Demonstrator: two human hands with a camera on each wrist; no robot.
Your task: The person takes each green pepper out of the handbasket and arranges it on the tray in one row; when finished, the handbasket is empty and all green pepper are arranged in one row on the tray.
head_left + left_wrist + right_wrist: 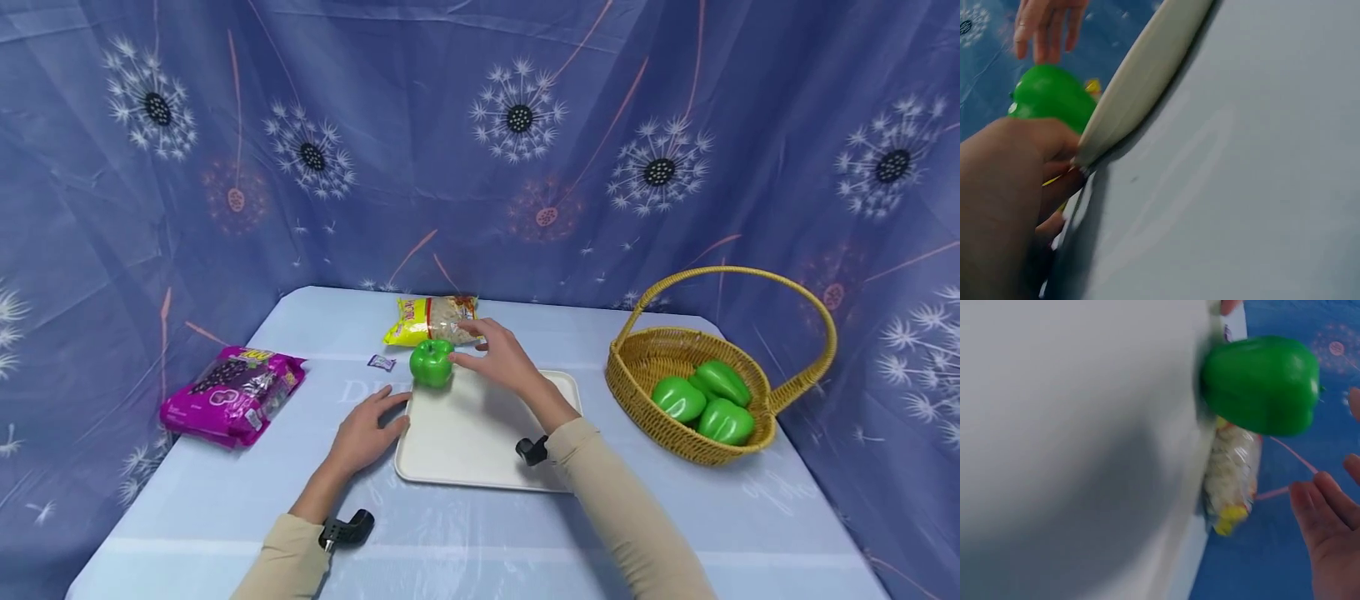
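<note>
A glossy green bell pepper stands upright at the far left corner of a white tray. My right hand is raised just to the right of the pepper, over the tray. In the right wrist view, a gap shows between the fingertips and the pepper, and the hand holds nothing. My left hand lies at the tray's left side, its fingertips touching the rim. In the left wrist view those fingers are at the tray edge, below the pepper.
A wicker basket with a tall handle holds several green peppers on the right. A yellow and clear snack bag lies behind the tray, beside a small purple wrapped candy. A purple bag sits at the left table edge.
</note>
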